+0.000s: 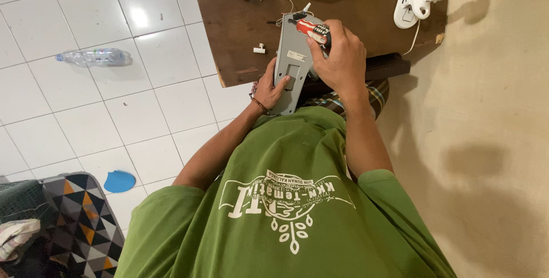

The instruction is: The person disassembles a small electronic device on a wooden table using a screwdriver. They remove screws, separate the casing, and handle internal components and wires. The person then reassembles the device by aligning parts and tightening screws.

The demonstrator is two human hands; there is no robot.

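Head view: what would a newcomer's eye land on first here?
The grey panel at the edge of the brown board, steadied from below by the left hand. The right hand presses a red-handled screwdriver to its top. A plastic bottle lies on the white tiles at left.

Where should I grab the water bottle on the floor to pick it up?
Grab the water bottle around its middle, coming from above. It lies on its side on the white tiles, so the round body faces up with open floor on both sides.
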